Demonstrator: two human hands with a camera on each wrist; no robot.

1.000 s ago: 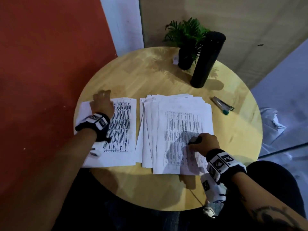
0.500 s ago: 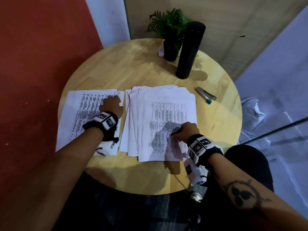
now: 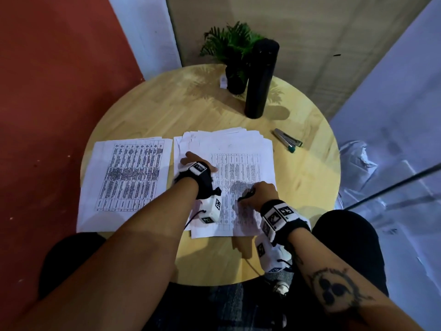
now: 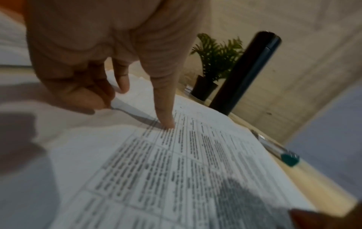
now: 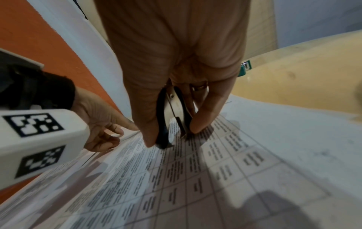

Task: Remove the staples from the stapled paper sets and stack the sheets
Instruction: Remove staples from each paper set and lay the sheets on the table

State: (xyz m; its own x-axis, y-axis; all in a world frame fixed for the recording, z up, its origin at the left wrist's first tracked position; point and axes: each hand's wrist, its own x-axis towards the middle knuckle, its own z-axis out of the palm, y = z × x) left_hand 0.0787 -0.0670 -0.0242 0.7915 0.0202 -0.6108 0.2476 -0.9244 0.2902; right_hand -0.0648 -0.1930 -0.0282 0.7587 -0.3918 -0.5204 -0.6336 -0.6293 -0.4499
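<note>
Two lots of printed sheets lie on the round wooden table (image 3: 214,108): a flat stack (image 3: 128,177) on the left and a fanned pile of paper sets (image 3: 238,149) in the middle. My left hand (image 3: 191,161) is on the pile's upper left. Its thumb (image 4: 164,122) presses the top sheet while bent fingers (image 4: 88,99) catch that sheet's slightly raised left edge. Lower on the same pile, my right hand (image 3: 262,194) grips a black-handled staple remover (image 5: 172,120) with its metal jaws down against the paper. No staple is visible.
A silver stapler with a green end (image 3: 287,140) lies right of the pile. At the table's far side stand a tall black bottle (image 3: 260,77) and a small potted plant (image 3: 235,58). My knees are at the near edge.
My left hand has left the left stack and crossed to the upper left of the middle pile. The right hand has stayed on the pile with the staple remover.
</note>
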